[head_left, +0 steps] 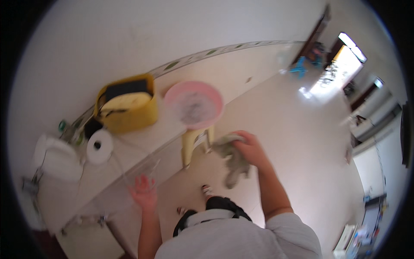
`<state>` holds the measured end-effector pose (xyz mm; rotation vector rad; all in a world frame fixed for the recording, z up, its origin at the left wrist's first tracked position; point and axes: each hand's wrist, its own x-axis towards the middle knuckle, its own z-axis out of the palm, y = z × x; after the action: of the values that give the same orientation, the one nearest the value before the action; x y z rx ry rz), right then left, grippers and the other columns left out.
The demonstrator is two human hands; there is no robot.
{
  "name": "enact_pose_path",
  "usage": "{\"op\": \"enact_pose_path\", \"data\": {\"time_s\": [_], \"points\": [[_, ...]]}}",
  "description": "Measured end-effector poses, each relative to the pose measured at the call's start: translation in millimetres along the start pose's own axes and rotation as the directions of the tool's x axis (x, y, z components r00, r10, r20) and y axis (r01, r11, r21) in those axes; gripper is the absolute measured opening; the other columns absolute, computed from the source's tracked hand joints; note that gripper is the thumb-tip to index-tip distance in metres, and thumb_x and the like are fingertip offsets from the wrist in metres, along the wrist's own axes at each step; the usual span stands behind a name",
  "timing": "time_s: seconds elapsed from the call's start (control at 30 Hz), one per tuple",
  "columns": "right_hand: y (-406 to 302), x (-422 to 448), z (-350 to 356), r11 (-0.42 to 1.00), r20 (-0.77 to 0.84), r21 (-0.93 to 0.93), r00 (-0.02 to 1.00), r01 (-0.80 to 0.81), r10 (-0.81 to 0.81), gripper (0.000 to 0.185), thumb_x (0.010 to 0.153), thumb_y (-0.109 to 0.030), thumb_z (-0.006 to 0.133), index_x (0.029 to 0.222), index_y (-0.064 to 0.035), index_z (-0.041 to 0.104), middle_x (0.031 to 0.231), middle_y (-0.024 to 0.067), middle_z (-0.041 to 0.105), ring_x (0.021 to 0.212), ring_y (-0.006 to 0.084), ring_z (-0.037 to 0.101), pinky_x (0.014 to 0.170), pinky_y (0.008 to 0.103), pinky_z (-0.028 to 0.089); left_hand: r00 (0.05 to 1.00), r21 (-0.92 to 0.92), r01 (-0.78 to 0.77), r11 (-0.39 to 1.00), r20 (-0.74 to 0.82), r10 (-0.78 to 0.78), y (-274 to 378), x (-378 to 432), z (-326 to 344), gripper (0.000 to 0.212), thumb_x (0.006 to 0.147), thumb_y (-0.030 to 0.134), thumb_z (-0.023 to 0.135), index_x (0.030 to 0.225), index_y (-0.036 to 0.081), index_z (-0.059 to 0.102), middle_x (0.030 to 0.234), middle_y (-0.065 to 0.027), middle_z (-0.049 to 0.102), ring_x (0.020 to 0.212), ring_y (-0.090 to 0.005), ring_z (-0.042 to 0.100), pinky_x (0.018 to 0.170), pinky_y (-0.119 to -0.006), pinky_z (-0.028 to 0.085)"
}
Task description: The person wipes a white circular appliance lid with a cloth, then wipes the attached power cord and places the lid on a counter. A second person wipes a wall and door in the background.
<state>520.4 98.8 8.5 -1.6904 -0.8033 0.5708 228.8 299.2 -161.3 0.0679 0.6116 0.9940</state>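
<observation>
From my right hand (247, 145) hangs a crumpled grey-green cloth (237, 162), over the floor just below a pink plastic basin (173, 94). Murky liquid or soaked material shows inside the basin, blurred. The basin rests on a cream plastic stool (189, 144). My left hand (145, 191) is raised with its fingers apart, beside the front edge of the counter; a clear, thin streak near the fingers is too blurred to name.
On the counter (136, 145) stand a yellow container (136, 116) with dark and yellow things inside, a white roll (100, 147) and a white plastic jug (59, 158). A blue stool (300, 68) stands near the bright doorway.
</observation>
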Motion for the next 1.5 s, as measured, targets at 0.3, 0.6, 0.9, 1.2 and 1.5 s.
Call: {"op": "enact_pose_path", "data": {"time_s": [0.3,0.6,0.9,1.2,1.5], "points": [[53.0,-95.3,-141.6,0.963,-0.206,0.191,0.952,-0.188,0.227,0.017,0.081,-0.007,0.052,0.096,-0.0023,0.058,0.084,0.0027,0.060,0.078,0.0102,0.056,0.068,0.0253,0.047,0.993,-0.130,-0.099,0.987,-0.073,0.090,-63.0,-34.4,-12.3,0.051,0.076,0.061,0.047,0.094,0.013,0.048,0.100,-0.0093,0.055,0.094,-0.0226,0.052,0.088,-0.047,0.032],[118.5,-135.9,-285.4,0.937,-0.290,0.321,0.928,-0.136,0.234,0.022,0.085,-0.009,0.049,0.106,-0.0039,0.054,0.092,0.0007,0.058,0.084,0.0092,0.053,0.075,0.0249,0.045,0.879,0.540,0.412,0.734,-0.021,-0.477,-325.4,-52.0,63.5,0.033,0.084,0.032,0.049,0.109,0.012,0.047,0.095,-0.0030,0.055,0.082,-0.0152,0.053,0.072,-0.030,0.043],[117.7,-177.7,-405.7,0.906,-0.581,0.417,0.787,0.067,0.209,0.025,0.085,-0.008,0.042,0.108,-0.0038,0.051,0.096,0.0026,0.055,0.090,0.0104,0.049,0.079,0.0259,0.040,0.165,0.936,-0.170,0.307,0.334,-0.928,-551.0,-181.4,249.0,0.031,0.082,0.003,0.049,0.113,0.004,0.047,0.107,-0.0061,0.053,0.099,-0.0152,0.050,0.087,-0.031,0.039],[143.5,-124.0,-504.4,0.897,-0.678,0.242,0.725,0.371,-0.117,0.029,0.086,-0.018,0.037,0.103,0.0009,0.052,0.106,0.0125,0.053,0.100,0.0185,0.050,0.089,0.0334,0.036,-0.254,0.930,-0.218,0.297,0.239,-0.937,-711.1,-175.0,315.0,0.038,0.081,0.003,0.049,0.118,0.004,0.042,0.112,-0.0050,0.048,0.105,-0.0158,0.046,0.091,-0.032,0.035],[180.7,-53.3,-625.5,0.891,-0.667,0.277,0.740,0.360,-0.092,0.046,0.091,-0.034,0.034,0.121,0.0005,0.042,0.123,0.0108,0.044,0.115,0.0199,0.039,0.097,0.0344,0.028,-0.183,0.987,0.025,0.158,0.160,-0.970,-871.6,-122.4,375.6,0.027,0.082,0.007,0.045,0.108,0.001,0.049,0.096,-0.0059,0.055,0.087,-0.0121,0.051,0.075,-0.026,0.042]]}}
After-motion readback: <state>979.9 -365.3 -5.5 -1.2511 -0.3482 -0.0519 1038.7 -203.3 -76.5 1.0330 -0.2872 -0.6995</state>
